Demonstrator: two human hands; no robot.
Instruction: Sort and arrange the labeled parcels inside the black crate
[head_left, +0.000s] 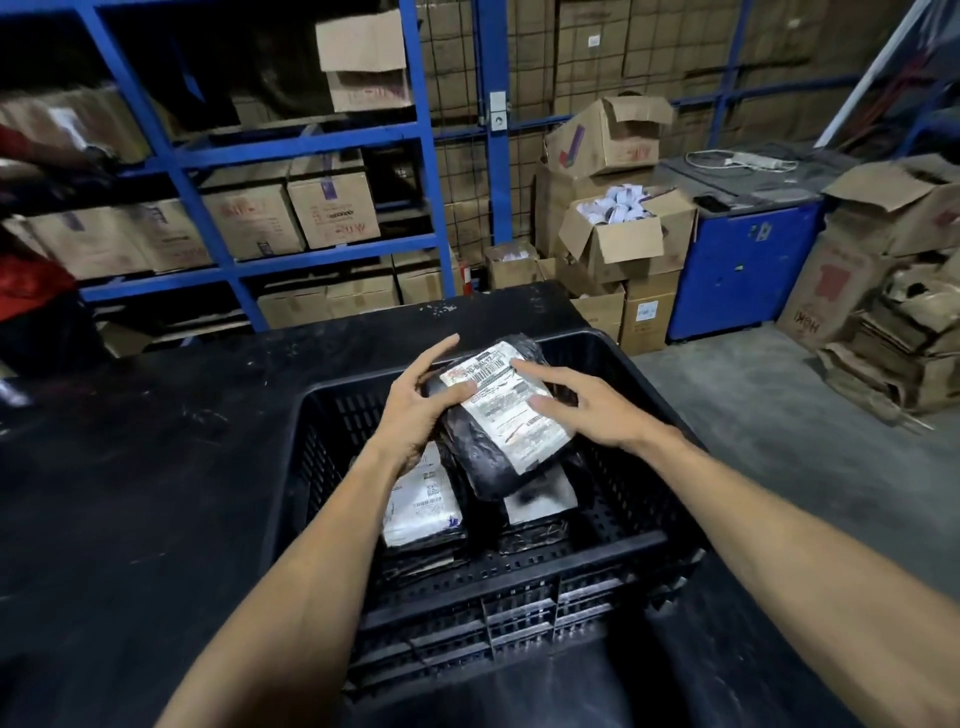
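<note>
A black perforated crate (519, 566) stands on a black table. Above its middle I hold a black plastic parcel with a white shipping label (506, 410), tilted. My left hand (421, 410) grips its left edge, thumb on the label. Spread on the label's right side lies my right hand (582, 402), its fingers flat against the parcel. Lower in the crate lie a white-labelled parcel (423, 506) at the left and a black one with a pale label (540, 501) at the right, both partly hidden by the held parcel.
The black table (156, 493) stretches to the left of the crate. Blue shelving with cardboard boxes (332, 208) stands behind. Open boxes (623, 228), a blue cabinet (743, 270) and flattened cartons (893, 343) crowd the right. A person in red (31, 280) is at the far left.
</note>
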